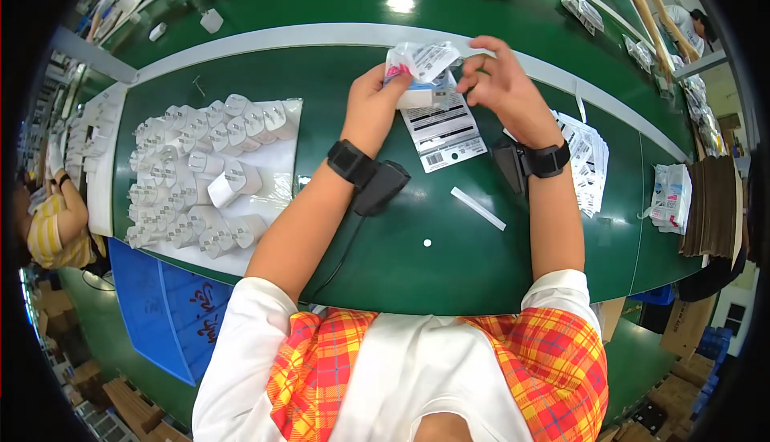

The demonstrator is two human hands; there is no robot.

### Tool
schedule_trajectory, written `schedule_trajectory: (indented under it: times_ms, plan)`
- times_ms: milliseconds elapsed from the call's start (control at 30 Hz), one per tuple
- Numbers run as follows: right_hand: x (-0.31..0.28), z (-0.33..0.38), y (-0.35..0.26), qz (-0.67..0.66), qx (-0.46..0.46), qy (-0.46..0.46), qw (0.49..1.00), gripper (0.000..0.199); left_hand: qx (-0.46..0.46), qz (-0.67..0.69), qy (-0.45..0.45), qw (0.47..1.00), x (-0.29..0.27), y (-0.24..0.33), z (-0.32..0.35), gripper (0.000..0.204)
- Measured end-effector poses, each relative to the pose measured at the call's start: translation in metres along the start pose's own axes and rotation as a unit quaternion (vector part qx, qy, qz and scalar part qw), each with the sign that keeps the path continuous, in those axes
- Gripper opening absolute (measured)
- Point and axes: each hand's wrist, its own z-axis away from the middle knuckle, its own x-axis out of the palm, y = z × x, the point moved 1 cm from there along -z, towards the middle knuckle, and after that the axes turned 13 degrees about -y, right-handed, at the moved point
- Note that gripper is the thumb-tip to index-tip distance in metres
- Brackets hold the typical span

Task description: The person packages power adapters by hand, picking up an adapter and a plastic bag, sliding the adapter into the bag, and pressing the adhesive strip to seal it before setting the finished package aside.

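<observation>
My left hand (373, 105) is closed on a clear plastic bag (429, 61) with pink and black print, held above the far side of the green bench. Something white and boxy shows through the lower part of the bag. Close by its right edge is my right hand (509, 93), its fingers bent but apart, with nothing visible in them. Below the bag lies a white printed card (446, 139) with a small round hole. Both wrists wear black straps with small black devices.
On the left, a white sheet (277, 157) bears many white plug adapters (228, 181). A fanned stack of printed cards (585, 161) lies right. A white strip (479, 208) is near the middle; filled bags (670, 197) stand by brown cardboard (712, 205). Beyond the rail runs a green belt (321, 1).
</observation>
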Motion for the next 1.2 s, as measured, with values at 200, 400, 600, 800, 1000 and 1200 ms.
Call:
schedule_trajectory:
  times_ms: [200, 400, 600, 800, 1000, 1200]
  plan:
    - [0.006, -0.005, 0.027, 0.141, 0.166, 0.037, 0.975, 0.026, -0.083, 0.016, 0.005, 0.996, 0.006, -0.002, -0.001, 0.035]
    - [-0.007, -0.001, 0.029, 0.047, 0.132, 0.078, 0.987, 0.029, -0.01, 0.059, 0.025, 0.998, 0.0, -0.005, -0.005, 0.033]
    - [-0.035, 0.003, 0.03, 0.099, 0.087, 0.001, 0.991, 0.02, -0.026, -0.05, -0.115, 0.992, -0.018, -0.014, -0.015, 0.021]
    - [0.002, 0.035, -0.006, 0.743, -0.074, -0.139, 0.65, 0.021, -0.018, -0.512, -0.219, 0.831, -0.003, -0.005, 0.015, 0.021]
    - [0.04, 0.033, 0.009, 0.557, 0.112, -0.134, 0.812, 0.019, 0.027, -0.494, -0.213, 0.843, 0.001, -0.003, 0.017, 0.026]
    - [0.039, 0.038, 0.016, 0.541, 0.11, -0.089, 0.829, 0.01, 0.061, -0.527, -0.188, 0.826, 0.014, -0.006, 0.025, 0.025]
